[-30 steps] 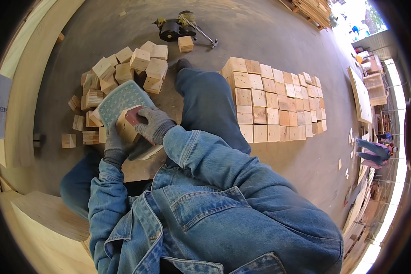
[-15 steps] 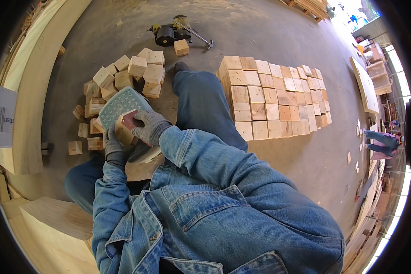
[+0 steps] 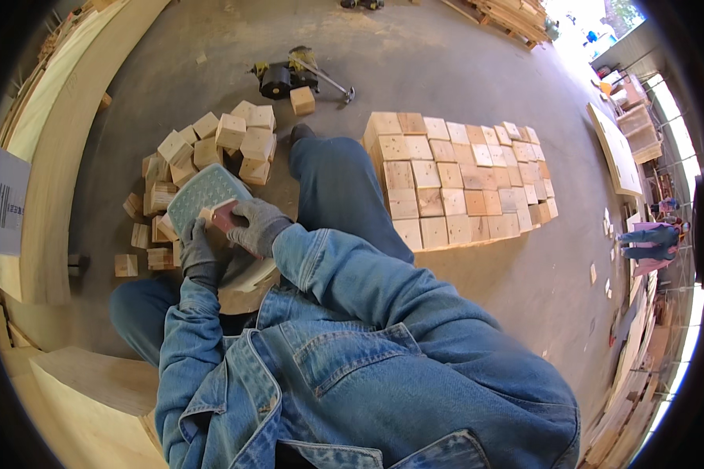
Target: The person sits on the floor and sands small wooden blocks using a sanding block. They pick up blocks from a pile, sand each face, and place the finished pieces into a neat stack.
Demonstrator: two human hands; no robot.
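Observation:
Grey gloves cover both hands. My right hand (image 3: 256,227) is closed round a reddish-brown sanding block (image 3: 225,216), its flat face turned up. My left hand (image 3: 199,252) grips a pale wooden block (image 3: 206,213), mostly hidden between the hands; the sanding block lies against it. Both hands are over the near edge of a blue-grey plastic stool (image 3: 203,192) with a raised pattern on top. Beyond the stool is a loose heap of wooden blocks (image 3: 231,131). To the right, more wooden blocks (image 3: 469,178) stand stacked in tight rows.
A black and yellow power tool (image 3: 277,80) and a hammer (image 3: 330,82) lie ahead on the concrete floor, beside a single block (image 3: 302,101). A long timber stack (image 3: 70,141) runs along the left. Another person (image 3: 651,241) is far right, near leaning boards (image 3: 616,148).
The wooden block has turned or dropped between my hands, so less of its face shows. The sanding block stays in my right hand. The view has shifted slightly.

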